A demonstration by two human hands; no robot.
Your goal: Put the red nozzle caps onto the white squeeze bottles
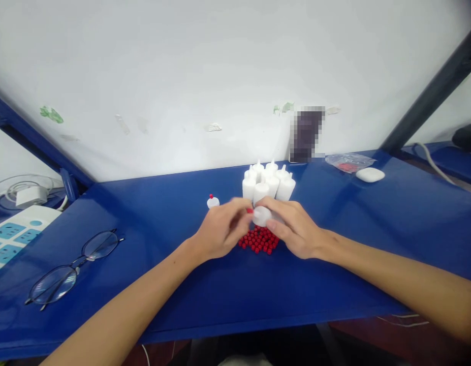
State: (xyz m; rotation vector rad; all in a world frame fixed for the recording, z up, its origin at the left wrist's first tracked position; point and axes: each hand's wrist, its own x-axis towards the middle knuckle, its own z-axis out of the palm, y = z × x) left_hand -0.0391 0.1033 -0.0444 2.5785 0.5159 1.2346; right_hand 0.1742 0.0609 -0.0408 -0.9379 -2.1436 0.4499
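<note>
My right hand is closed around a white squeeze bottle, tilted so its nozzle points left. Between the thumb and fingers of my left hand is a small red cap, right at the nozzle tip; whether it is seated there I cannot tell. Below both hands lies a pile of red caps on the blue table. Several white bottles stand upright in a cluster just behind. A white bottle with a red cap is partly visible beyond my left hand.
Eyeglasses and a power strip are on the left. At the back right are a phone-like dark object, blurred out, a clear plastic bag with red contents and a white rounded object. A wall runs behind.
</note>
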